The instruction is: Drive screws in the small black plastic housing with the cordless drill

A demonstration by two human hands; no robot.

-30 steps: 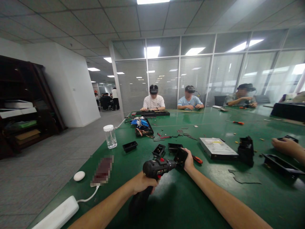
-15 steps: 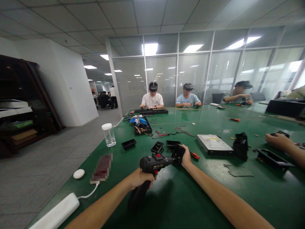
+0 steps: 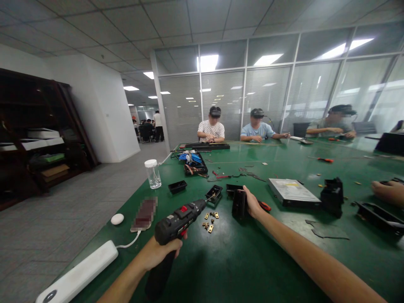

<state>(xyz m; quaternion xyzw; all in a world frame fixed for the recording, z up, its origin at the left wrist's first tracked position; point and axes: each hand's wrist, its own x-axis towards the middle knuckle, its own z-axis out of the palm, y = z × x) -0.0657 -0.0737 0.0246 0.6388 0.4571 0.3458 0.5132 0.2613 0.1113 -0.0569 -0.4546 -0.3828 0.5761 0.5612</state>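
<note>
My left hand (image 3: 158,253) is closed round the grip of a black cordless drill (image 3: 178,221) with a red switch; its bit points away towards a small open black box (image 3: 213,194). My right hand (image 3: 252,203) reaches out over the green table (image 3: 252,261) and holds a small black part (image 3: 239,204) upright on it. Several small brass pieces (image 3: 209,221) lie on the table between the drill's tip and that part.
A grey optical drive (image 3: 293,192), black plastic parts (image 3: 332,196), a clear jar (image 3: 153,174), a white power strip (image 3: 75,275) and a red-handled tool (image 3: 264,206) lie about. Another person's hand (image 3: 388,191) rests at the right. Three people sit at the far side.
My left hand has drawn the drill back and to the left, away from the black part. The brass pieces now show on the table. The view has shifted slightly.
</note>
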